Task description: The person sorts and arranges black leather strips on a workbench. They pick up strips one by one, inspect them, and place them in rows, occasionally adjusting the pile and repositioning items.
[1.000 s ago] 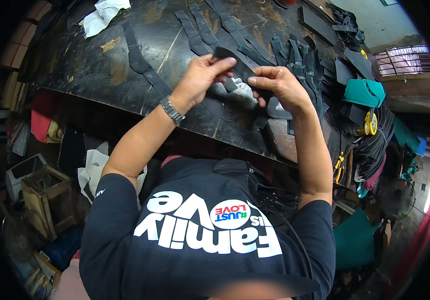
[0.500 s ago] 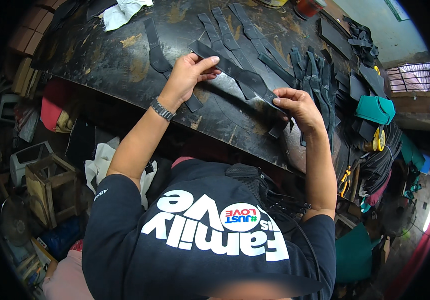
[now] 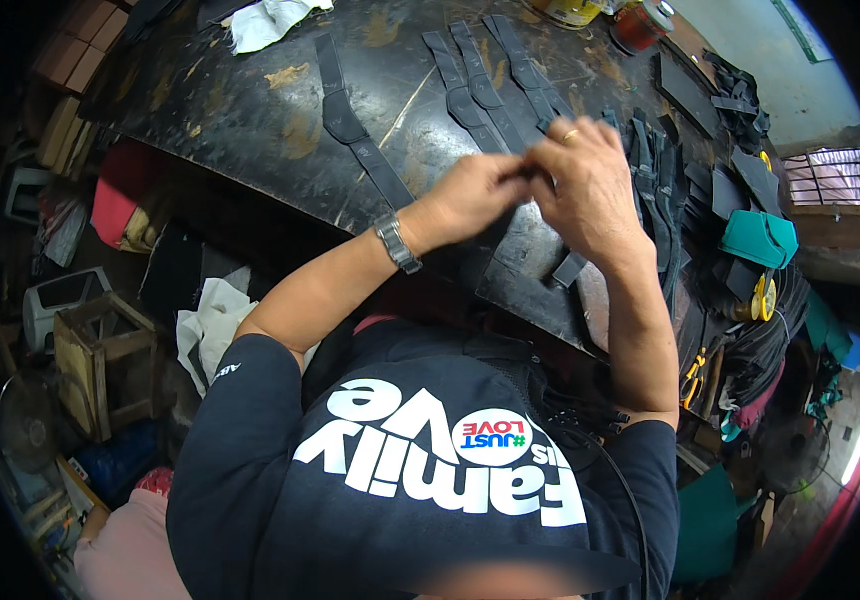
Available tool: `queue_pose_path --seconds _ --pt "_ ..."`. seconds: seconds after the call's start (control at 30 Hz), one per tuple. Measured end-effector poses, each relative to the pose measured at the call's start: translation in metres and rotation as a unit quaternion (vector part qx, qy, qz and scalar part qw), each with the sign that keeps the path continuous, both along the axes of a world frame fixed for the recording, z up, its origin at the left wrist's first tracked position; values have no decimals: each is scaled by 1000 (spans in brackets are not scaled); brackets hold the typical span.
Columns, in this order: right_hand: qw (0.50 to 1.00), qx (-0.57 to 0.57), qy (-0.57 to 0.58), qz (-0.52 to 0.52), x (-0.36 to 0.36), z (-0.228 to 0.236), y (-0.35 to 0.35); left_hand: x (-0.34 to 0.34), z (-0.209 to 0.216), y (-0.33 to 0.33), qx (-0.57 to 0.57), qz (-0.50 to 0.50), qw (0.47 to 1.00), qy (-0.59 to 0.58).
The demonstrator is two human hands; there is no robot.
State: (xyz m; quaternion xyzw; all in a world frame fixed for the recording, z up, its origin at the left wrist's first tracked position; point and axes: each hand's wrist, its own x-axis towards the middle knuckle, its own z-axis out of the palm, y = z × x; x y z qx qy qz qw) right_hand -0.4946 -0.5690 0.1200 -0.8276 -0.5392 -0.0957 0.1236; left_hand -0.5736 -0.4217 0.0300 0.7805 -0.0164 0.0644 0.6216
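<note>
Centrally in the head view, the left hand point(image 3: 475, 195) and the right hand point(image 3: 585, 185) meet above the dark tabletop point(image 3: 220, 110), fingers bent and fingertips together. Motion blur hides what lies between them, so I cannot tell whether they grasp something or merely press against each other. A metal watch point(image 3: 395, 243) circles the left wrist, and a ring point(image 3: 570, 134) sits on a right finger. Just beyond the hands, three black strips point(image 3: 461, 103) with widened middles lie side by side on the tabletop, their near ends running toward the fingers. Another black strip point(image 3: 345, 118) of similar shape lies apart to the left, its near end close to the left wrist. Right of the right hand lies a heap of dark straps point(image 3: 650, 170), with a teal piece point(image 3: 758, 238) farther right. A white cloth point(image 3: 275, 22) rests near the tabletop's far side.
</note>
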Motion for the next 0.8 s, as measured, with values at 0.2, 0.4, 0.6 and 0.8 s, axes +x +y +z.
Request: queue_pose_path --seconds 0.2,0.4,0.6,0.8 --pt "735 360 570 -72 -10 -65 25 19 -22 42 -454 89 886 -27" --pt "657 277 691 -118 -20 -109 45 41 -25 91 -428 172 887 10" --pt "697 235 675 -59 -2 -110 66 52 -32 93 -376 161 912 13" --pt "866 206 447 -85 -11 -120 70 74 -32 134 -241 167 955 32"
